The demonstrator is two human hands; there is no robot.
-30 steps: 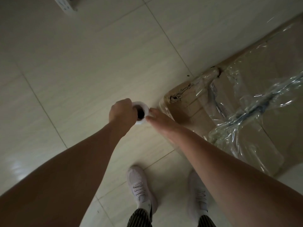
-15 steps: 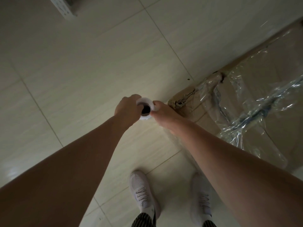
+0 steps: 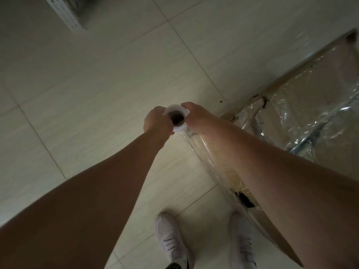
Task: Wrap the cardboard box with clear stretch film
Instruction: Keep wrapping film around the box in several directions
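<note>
Grip clamped on both sides: left hand [image 3: 158, 123] and right hand [image 3: 196, 118] hold the stretch film roll [image 3: 175, 108] upright, just beside a corner of the cardboard box [image 3: 303, 105]. Box rests on the floor [image 3: 97, 84], partly film-covered.

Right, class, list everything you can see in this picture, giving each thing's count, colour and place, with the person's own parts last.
stretch film roll: one, white with a dark core hole, centre, between both hands
cardboard box: one, brown, right side, on the floor
clear film: one crumpled layer, shiny, over the box's top and near side, reaching the roll
floor tiles: many, pale cream, across the view
perforated metal piece: one, pale grey, top left
shoes: two, white, bottom centre
left hand: one, grips the roll's left side
right hand: one, grips the roll's right side
</note>
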